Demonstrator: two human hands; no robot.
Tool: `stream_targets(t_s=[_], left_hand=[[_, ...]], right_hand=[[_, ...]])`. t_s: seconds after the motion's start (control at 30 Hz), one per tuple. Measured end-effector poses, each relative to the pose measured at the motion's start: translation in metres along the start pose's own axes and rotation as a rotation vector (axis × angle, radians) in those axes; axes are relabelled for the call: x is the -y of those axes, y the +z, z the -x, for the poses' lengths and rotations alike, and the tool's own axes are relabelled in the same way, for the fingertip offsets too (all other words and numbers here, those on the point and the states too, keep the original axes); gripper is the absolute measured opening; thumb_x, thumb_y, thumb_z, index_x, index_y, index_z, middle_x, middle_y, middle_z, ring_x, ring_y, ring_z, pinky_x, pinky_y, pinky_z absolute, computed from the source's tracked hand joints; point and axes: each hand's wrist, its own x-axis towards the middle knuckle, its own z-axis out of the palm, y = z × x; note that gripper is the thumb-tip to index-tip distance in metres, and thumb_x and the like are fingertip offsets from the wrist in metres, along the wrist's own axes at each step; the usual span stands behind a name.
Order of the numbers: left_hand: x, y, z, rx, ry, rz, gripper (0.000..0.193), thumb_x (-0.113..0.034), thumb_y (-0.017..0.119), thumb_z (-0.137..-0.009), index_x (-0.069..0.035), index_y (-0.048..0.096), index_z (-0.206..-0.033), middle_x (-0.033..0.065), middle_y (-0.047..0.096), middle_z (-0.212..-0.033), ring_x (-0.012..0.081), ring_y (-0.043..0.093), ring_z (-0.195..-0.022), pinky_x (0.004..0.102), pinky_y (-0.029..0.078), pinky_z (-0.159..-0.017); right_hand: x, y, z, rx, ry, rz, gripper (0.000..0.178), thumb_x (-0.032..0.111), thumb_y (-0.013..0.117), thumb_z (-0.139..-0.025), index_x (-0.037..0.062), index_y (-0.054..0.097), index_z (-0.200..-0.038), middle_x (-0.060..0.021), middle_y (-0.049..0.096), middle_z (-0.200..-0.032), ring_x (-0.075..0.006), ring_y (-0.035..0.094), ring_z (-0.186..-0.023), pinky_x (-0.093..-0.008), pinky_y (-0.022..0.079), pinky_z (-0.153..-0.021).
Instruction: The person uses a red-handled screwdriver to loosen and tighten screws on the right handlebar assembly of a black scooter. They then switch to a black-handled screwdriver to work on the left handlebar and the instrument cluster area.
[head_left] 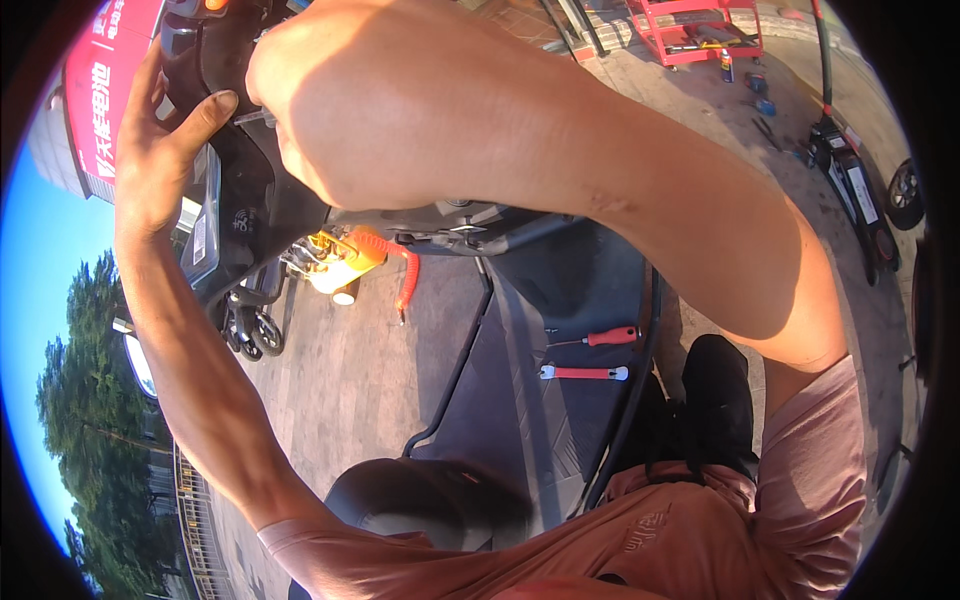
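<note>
The black front panel (pixel 250 175) of a scooter stands at the upper left. My left hand (pixel 155 170) grips its edge, with the fingers on the outer side and the thumb across the front. Close by, my right hand (pixel 365 110) is closed, its back turned up. A thin metal shaft (pixel 252 117) sticks out from it toward my left thumb; the rest of that tool is hidden in the hand. Below, on the scooter's dark footboard (pixel 475 400), lie a red-handled screwdriver (pixel 610 336) and a red bar tool with silver ends (pixel 585 373).
A yellow tank (pixel 345 268) with a coiled red hose (pixel 412 272) stands on the paving beyond the scooter. The black seat (pixel 400 500) is close to my body. At the upper right are a red tool cart (pixel 690 50), a spray can (pixel 726 66) and a floor jack (pixel 850 190).
</note>
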Motion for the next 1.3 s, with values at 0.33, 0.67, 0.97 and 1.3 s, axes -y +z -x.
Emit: stream_targets(t_s=[0.33,0.67,0.97,1.3], left_hand=[[-0.005,0.003,0.007,0.008,0.008,0.084,0.081,-0.005,0.076,-0.081,0.001,0.034,-0.15,0.0186,0.053,-0.134,0.0275,0.058,-0.12,0.037,0.051,-0.099],[-0.008,0.002,0.007,0.011,-0.025,0.106,0.078,-0.001,0.071,-0.084,0.004,0.031,-0.15,0.0165,0.054,-0.135,0.0241,0.058,-0.118,0.0373,0.046,-0.103],[-0.007,-0.001,0.008,0.01,-0.035,0.03,0.081,-0.006,0.073,-0.084,0.006,0.028,-0.151,0.0173,0.055,-0.134,0.0222,0.06,-0.113,0.0356,0.047,-0.099],[-0.008,0.003,0.007,0.027,0.013,0.082,0.076,-0.003,0.073,-0.084,0.002,0.034,-0.149,0.0143,0.056,-0.13,0.0229,0.059,-0.116,0.0361,0.048,-0.1]], right_hand=[[-0.076,0.037,-0.019,0.022,0.035,-0.554,0.037,0.015,0.061,-0.085,0.0003,0.067,-0.119,-0.0226,0.07,-0.106,-0.033,0.068,-0.099,-0.0361,0.052,-0.089],[-0.072,0.052,-0.01,-0.234,-0.084,-0.341,0.031,0.012,0.061,-0.084,0.0053,0.07,-0.112,-0.0208,0.071,-0.091,-0.037,0.069,-0.083,-0.0441,0.055,-0.078],[-0.035,0.04,0.025,-0.169,0.116,-0.331,0.013,0.006,0.063,-0.074,-0.0018,0.067,-0.084,-0.021,0.066,-0.07,-0.0373,0.069,-0.071,-0.0463,0.054,-0.065],[-0.016,0.047,0.022,-0.043,0.141,-0.321,0.011,0.005,0.064,-0.074,-0.0029,0.067,-0.081,-0.0216,0.066,-0.07,-0.0394,0.069,-0.07,-0.0471,0.056,-0.061]])
